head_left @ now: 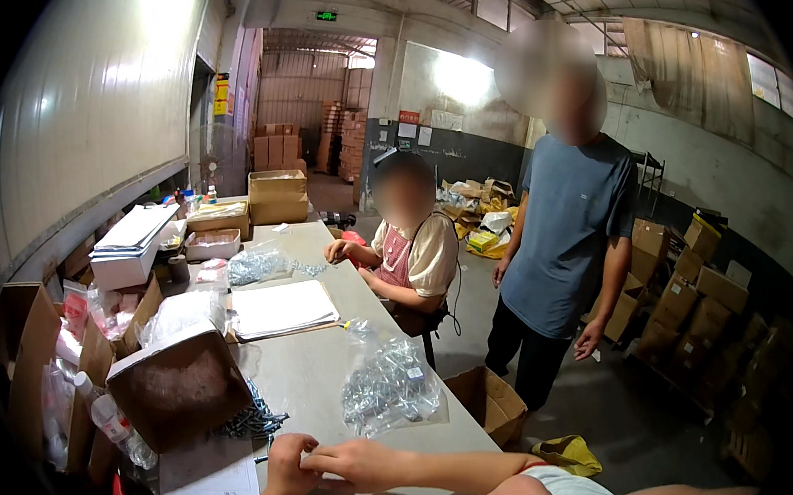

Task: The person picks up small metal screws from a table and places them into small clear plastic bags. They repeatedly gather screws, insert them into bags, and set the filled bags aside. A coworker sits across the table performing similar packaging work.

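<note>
The left hand [287,469] and the right hand [360,464] of the person are coming together over the near part of the counter [310,389], with fingers touching; I cannot tell whether a small piece is being pinched between them. Just beyond, the dark screws [254,418] are lying in a loose heap, probably kept so close for easy picking. Beside them a cardboard box [183,388] is leaning at a tilt, maybe for giving the screws a low exit. To the right, a clear bag [391,388] is holding shiny metal parts, which it is likely keeping from scattering. Farther, a stack of papers [282,309] is lying flat. At the far part, a seated co-worker [406,260] is reaching one hand toward another bag [259,263], while a standing person [570,237] is staying beside the counter.
</note>
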A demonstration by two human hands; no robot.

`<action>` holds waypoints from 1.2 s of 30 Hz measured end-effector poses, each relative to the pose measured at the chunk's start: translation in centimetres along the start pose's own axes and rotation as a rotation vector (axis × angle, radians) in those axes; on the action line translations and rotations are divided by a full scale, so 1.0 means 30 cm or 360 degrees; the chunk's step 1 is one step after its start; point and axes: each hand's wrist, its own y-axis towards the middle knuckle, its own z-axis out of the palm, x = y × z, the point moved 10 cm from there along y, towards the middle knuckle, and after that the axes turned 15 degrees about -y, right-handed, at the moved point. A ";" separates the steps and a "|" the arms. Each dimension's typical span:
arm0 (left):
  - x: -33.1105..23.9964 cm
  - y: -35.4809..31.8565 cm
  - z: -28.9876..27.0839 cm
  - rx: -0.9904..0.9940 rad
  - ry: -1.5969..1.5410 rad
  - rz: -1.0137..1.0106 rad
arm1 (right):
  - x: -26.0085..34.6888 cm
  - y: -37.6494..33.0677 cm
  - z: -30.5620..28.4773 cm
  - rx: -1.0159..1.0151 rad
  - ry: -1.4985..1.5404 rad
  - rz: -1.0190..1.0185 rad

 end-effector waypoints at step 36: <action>-0.061 -0.034 0.158 0.0342 0.0447 0.0436 | 0.103 -0.055 -0.204 0.0434 0.0112 -0.0127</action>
